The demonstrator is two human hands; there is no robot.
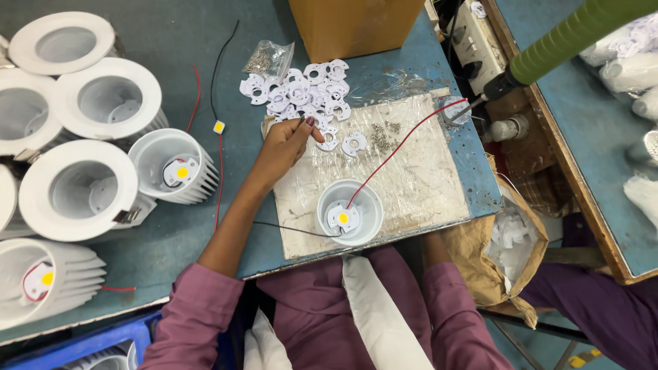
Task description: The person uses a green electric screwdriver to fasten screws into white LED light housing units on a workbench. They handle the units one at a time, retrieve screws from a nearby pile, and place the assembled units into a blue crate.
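**Left hand at the white holder pile, one lamp housing on the work mat**

In the lower centre of the frame I see a white round housing (349,213) standing open side up on a plastic-covered mat (418,171). Inside it lies a white plate with a yellow LED chip (343,218). A red wire (401,145) goes out of it toward the upper right, and a black wire (288,229) goes out to the left.

My left hand (284,145) is stretched to the centre of the frame. Its fingers are pinched together at the edge of a pile of flat white plastic holders (301,90), and I cannot tell if one piece is already between them. My right hand is hidden under the table edge, so I cannot tell its state.

At the left side of the frame stand more housings (82,185), smooth white rims with ribbed fins; some contain the same yellow chip. A small clear bag of screws (266,60) lies in the upper centre, loose screws (384,133) are on the mat, and a brown cardboard box (353,27) stands at the top edge.
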